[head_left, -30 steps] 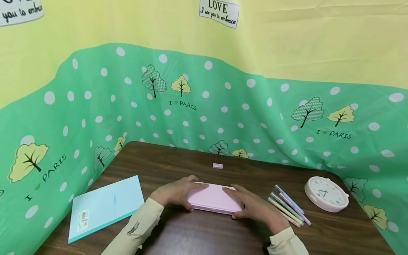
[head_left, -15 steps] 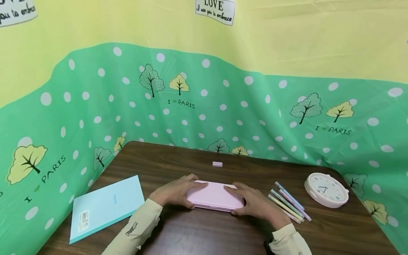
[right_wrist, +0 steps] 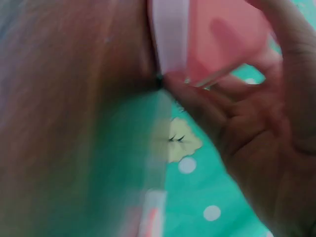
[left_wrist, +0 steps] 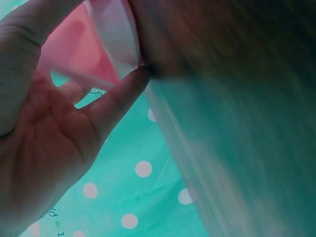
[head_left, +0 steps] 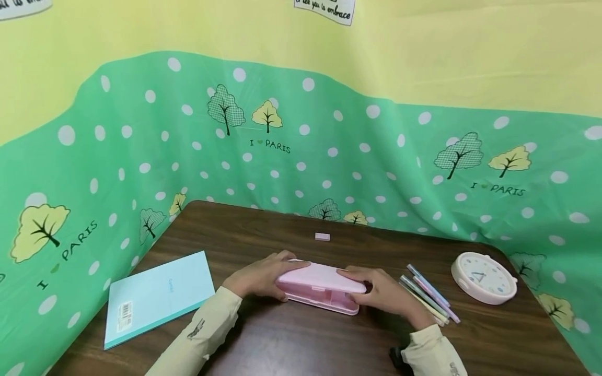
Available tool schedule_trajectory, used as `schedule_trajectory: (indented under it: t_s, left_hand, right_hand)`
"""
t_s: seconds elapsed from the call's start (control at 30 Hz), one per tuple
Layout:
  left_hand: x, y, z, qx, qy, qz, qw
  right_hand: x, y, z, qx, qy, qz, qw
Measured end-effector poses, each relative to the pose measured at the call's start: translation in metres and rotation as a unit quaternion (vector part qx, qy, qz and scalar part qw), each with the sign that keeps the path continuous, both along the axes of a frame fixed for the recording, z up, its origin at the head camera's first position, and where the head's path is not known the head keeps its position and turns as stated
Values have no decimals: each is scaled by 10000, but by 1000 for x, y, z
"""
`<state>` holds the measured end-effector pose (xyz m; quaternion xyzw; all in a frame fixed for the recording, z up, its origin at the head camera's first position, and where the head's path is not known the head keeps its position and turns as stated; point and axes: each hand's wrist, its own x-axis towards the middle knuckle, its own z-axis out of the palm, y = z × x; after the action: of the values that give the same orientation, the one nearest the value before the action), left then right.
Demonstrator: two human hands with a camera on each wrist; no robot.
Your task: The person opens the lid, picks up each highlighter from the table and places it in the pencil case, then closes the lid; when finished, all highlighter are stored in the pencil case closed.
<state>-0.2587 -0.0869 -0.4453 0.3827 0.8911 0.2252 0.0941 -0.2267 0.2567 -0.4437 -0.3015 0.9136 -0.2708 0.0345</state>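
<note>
A pink pencil case lies on the wooden table between both hands, its lid raised along the near side so that a gap shows the inside. My left hand grips the left end, fingers over the lid and thumb low at the near corner. At the right end my right hand holds the lid, fingers on top and thumb at the opening. In the left wrist view the case shows between thumb and fingers. The right wrist view has the pink case beside the right thumb.
Several pens lie just right of the right hand. A round pink-and-white clock is farther right. To the left lies a light blue notebook. Behind the case sits a small pale pink block. A patterned cloth hangs behind the table.
The pencil case was closed in both earlier frames; now its lid is lifted at the near side. The right hand has risen slightly with the lid. The head view has shifted a little.
</note>
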Motion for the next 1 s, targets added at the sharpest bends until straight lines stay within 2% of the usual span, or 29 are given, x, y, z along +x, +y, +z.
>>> schedule_trajectory:
  t_s: [0.07, 0.17, 0.43, 0.7, 1.0]
  left_hand:
    - [-1, 0, 1, 121, -141, -7, 9998]
    - [-2, 1, 1, 229, -263, 9, 9994]
    - [-6, 2, 4, 317, -204, 26, 9993]
    - [-5, 1, -1, 497, -605, 333, 9964]
    - [-7, 0, -3, 772, -648, 516, 9936]
  right_hand:
    - [-1, 3, 1, -178, -78, -52, 9998]
    - [-3, 5, 2, -158, -203, -21, 9997]
    - [-5, 9, 6, -277, -331, 4, 9991]
    - [-3, 19, 0, -570, -913, -134, 9941]
    - [-3, 22, -2, -963, -1366, -149, 9858]
